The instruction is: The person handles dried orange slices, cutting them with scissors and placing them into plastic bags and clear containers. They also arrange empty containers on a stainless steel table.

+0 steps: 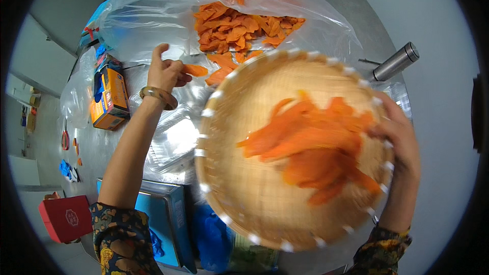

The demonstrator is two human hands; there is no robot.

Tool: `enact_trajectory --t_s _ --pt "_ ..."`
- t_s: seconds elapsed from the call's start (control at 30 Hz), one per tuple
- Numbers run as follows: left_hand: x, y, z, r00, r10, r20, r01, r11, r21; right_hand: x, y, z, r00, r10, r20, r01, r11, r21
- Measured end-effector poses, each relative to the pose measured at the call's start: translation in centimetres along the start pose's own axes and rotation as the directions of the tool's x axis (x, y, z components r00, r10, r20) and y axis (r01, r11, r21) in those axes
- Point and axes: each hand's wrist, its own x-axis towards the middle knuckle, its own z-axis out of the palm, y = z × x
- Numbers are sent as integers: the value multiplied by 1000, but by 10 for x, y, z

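My right hand (397, 133) grips the right rim of a round woven bamboo basket (244, 194), which is tilted towards me and slightly blurred. Inside it lies a loose heap of orange dried fruit slices (317, 141). To the left, my left hand (166, 67) pinches a single orange dried slice (195, 70) between the fingers, with one finger raised. Just beyond the basket is a larger pile of the same dried slices (229, 26), partly under a clear plastic bag (149, 15). A few more slices (221, 63) rest at the near edge of that pile.
Clear plastic containers (168, 141) lie on the metal table (126, 149). An orange glove box (110, 95) stands left, and a steel flask (397, 61) is far right. Nearer are a blue-topped scale (164, 214), a blue bag (212, 233) and a red box (68, 217).
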Motion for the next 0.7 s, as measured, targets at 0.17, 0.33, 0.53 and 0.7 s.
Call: enact_trajectory --t_s 0.17,0.33,0.53,0.7 --pt "9 18 -25 984 -168 -59 169 773 611 97 -17 64 961 82 266 -33 983 -181" --pt "21 -2 -42 998 -29 47 -41 182 982 168 -29 79 618 -764 -185 374 493 -786" --pt "-12 17 -39 959 238 152 -221 302 927 185 -19 117 227 -966 -124 342 198 -918" --pt "-21 20 -32 935 294 197 -298 355 886 196 -24 111 -84 -996 26 345 -54 -937"
